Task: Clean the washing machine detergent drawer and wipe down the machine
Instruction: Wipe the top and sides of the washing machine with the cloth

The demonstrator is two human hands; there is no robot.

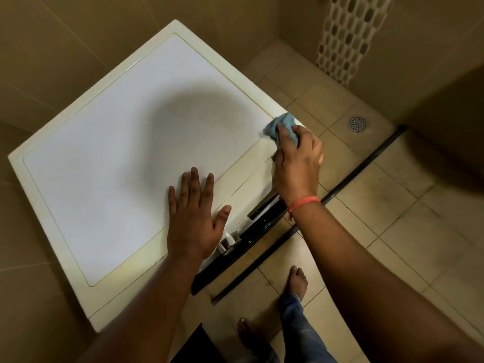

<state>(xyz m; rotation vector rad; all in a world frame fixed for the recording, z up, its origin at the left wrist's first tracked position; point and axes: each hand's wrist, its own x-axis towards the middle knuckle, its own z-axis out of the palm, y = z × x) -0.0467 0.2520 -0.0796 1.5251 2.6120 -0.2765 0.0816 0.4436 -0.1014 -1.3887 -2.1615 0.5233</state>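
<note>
A white washing machine [104, 158] fills the middle of the view, seen from above, its flat top lid facing me. My left hand [195, 218] rests flat on the top near the front edge, fingers straight and spread. My right hand [298, 163] grips a bunched blue cloth [281, 125] and holds it against the machine's front right corner. The black control panel [251, 234] with a silver dial [229, 242] runs along the front edge below my hands. The detergent drawer's front shows as a dark strip near my right wrist.
Beige tiled walls close in on the left and behind the machine. A tiled floor with a round metal drain [356, 124] lies to the right, crossed by a dark floor strip [353, 176]. My bare feet [296, 281] stand in front of the machine.
</note>
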